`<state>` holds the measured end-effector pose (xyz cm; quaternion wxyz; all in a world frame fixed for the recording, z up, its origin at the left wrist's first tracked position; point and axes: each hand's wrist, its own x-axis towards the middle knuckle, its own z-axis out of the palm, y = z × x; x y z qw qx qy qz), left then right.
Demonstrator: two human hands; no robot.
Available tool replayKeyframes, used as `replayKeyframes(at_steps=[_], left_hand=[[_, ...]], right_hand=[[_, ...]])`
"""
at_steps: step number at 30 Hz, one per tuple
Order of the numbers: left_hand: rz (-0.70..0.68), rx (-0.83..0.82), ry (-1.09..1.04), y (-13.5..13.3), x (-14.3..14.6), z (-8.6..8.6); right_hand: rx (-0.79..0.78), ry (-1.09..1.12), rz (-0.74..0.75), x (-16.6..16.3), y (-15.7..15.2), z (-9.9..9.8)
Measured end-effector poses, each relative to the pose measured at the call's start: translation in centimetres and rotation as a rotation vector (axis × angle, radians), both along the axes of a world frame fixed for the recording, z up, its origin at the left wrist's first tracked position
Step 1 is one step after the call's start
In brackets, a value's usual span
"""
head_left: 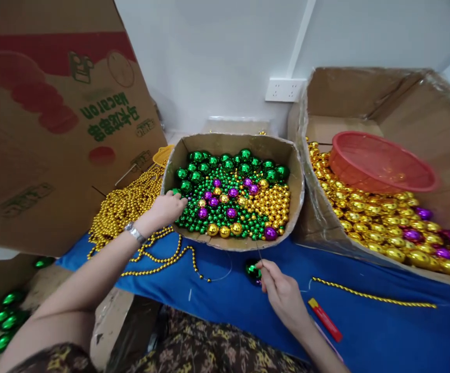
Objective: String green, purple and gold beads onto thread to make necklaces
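My left hand (pixel 167 209) reaches over the rim of a small cardboard box (pixel 295 171) filled with green, purple and gold beads and balls; its fingers curl on a small green bead (pixel 177 192) at the box's left edge. A watch sits on that wrist. My right hand (pixel 279 291) rests on the blue cloth (pixel 365 321) in front of the box, pinching a thin thread (pixel 259 254) beside a dark green ball (pixel 253 271). A gold bead strand (pixel 163 259) trails across the cloth between my hands.
A large cardboard box (pixel 423 119) at right holds gold and purple balls and a red plastic basket (pixel 380 166). A heap of gold bead strands (pixel 126 204) lies left of the small box. A red lighter (pixel 325 319) and a twisted gold cord (pixel 373 297) lie on the cloth. A printed carton (pixel 54 129) stands at left.
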<state>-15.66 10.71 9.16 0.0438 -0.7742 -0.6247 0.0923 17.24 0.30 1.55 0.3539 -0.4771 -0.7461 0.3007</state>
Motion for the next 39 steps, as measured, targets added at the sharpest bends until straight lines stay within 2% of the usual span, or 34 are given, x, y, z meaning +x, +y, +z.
replayKeyframes(at_steps=[2, 4, 14, 20, 24, 31, 35, 39], left_hand=[[0.028, -0.106, 0.107, 1.6, -1.9, -0.4], [0.029, -0.149, 0.118, 3.0, -2.8, -0.9], [0.116, -0.155, -0.014, 10.5, -4.3, -4.0], [0.198, -0.076, -0.087, 13.9, -5.3, -4.7], [0.227, -0.046, -0.117, 15.8, -5.5, -5.2], [0.218, -0.035, -0.171, 17.9, -5.3, -6.5], [0.209, -0.053, -0.204, 18.5, -4.6, -7.5], [0.273, -0.045, -0.234, 19.3, -3.6, -8.4]], right_hand=[[0.019, -0.004, 0.005, -0.3, 0.0, 0.0], [0.036, -0.002, 0.009, -0.7, 0.1, 0.1], [0.052, -0.040, 0.003, -0.8, 0.2, -0.1], [0.055, -0.030, 0.008, -0.9, 0.4, -1.1], [0.057, -0.015, 0.031, -1.0, 0.8, -1.6], [0.093, 0.065, 0.001, -1.1, 0.9, -4.3], [0.014, 0.025, 0.039, -1.1, 1.0, -4.2], [-0.011, 0.014, 0.069, -1.4, 1.1, -3.8]])
